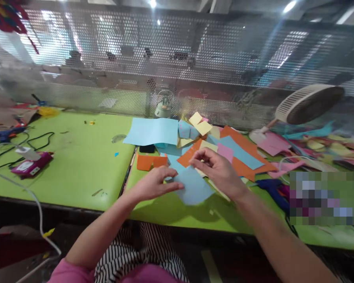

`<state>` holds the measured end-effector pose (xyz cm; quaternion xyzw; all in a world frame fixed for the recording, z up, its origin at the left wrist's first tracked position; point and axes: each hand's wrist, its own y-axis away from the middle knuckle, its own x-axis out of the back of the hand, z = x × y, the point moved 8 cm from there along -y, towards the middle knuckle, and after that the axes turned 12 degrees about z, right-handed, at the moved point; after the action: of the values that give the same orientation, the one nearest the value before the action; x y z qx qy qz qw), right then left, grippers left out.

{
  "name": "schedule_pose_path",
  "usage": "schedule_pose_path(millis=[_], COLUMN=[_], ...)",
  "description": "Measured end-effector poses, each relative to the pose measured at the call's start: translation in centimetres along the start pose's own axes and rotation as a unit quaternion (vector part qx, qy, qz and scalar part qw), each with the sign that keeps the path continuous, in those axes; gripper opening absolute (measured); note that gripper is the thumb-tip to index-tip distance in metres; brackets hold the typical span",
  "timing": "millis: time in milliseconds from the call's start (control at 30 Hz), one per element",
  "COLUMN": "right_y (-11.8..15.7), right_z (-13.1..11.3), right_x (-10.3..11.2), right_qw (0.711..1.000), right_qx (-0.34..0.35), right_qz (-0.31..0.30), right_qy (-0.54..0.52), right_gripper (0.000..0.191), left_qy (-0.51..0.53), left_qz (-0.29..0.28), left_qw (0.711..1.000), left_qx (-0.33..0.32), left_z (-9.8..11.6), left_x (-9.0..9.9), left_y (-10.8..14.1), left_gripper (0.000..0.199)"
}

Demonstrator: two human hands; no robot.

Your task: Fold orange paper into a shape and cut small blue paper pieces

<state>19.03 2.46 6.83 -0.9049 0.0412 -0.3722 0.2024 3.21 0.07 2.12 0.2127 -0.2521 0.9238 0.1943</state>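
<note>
A light blue sheet of paper [194, 190] is held slightly tilted over the green table. My left hand [157, 184] has the sheet's left edge between thumb and fingers. At its upper edge, the fingers of my right hand [216, 167] are pinched together on the paper; the exact contact is partly hidden. Just beyond my left hand stands a folded orange paper piece [150, 162], with a dark phone-like object [146, 149] behind it. Orange sheets [242, 165], a blue strip [243, 152] and a pink piece [225, 152] lie beyond my right hand.
A large light blue sheet [153, 131] lies farther back, before a pale lidded bottle [163, 107]. A dark blue glue gun [271, 190] is at right, below a fan [306, 104]. A purple power box [32, 164] with cables sits left. A perforated metal screen [120, 59] backs the table.
</note>
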Motion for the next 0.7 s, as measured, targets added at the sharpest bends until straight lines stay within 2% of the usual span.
schedule_pose_path(millis=[167, 233, 300, 367, 400, 467, 500, 533, 633, 700], right_y=[-2.2, -2.5, -1.5, 1.1, 3.1, 8.0, 10.3, 12.2, 15.3, 15.8], right_z=[9.2, 10.7, 9.8, 7.4, 6.0, 2.8, 1.5, 0.7, 1.1, 1.9], right_x=[1.1, 1.1, 1.1, 0.7, 0.3, -1.6, -2.2, -2.6, -3.9, -4.7], right_qw=[0.985, 0.980, 0.980, 0.985, 0.987, 0.973, 0.960, 0.949, 0.943, 0.943], right_qx=[-0.051, -0.041, -0.005, 0.047, 0.073, 0.171, 0.220, 0.255, 0.256, 0.248], right_qz=[0.058, 0.066, 0.062, 0.027, -0.008, -0.132, -0.161, -0.170, -0.184, -0.172], right_qy=[0.156, 0.185, 0.189, 0.166, 0.145, 0.079, 0.067, 0.074, 0.108, 0.137], right_gripper=[0.033, 0.034, 0.045, 0.055, 0.059, 0.081, 0.088, 0.087, 0.092, 0.082], left_qy=[0.048, 0.073, 0.073, 0.053, 0.031, -0.038, -0.081, -0.120, -0.191, -0.219], left_qz=[0.053, 0.072, 0.105, 0.131, 0.134, 0.118, 0.108, 0.104, 0.050, 0.021], left_qw=[0.993, 0.990, 0.990, 0.990, 0.990, 0.989, 0.987, 0.983, 0.977, 0.972], left_qx=[0.088, 0.094, 0.061, -0.004, -0.038, -0.076, -0.084, -0.089, -0.081, -0.087], left_z=[-2.4, -2.6, -1.9, -0.7, -0.2, 0.0, -0.2, -0.5, -1.6, -1.8], left_x=[-1.0, -0.9, -0.4, 0.0, -0.1, -0.8, -1.3, -1.7, -3.3, -4.1], left_y=[2.3, 2.6, 3.0, 3.7, 4.4, 6.2, 7.2, 8.2, 10.9, 11.9], left_gripper=[0.030, 0.029, 0.025, 0.020, 0.021, 0.032, 0.034, 0.034, 0.041, 0.049])
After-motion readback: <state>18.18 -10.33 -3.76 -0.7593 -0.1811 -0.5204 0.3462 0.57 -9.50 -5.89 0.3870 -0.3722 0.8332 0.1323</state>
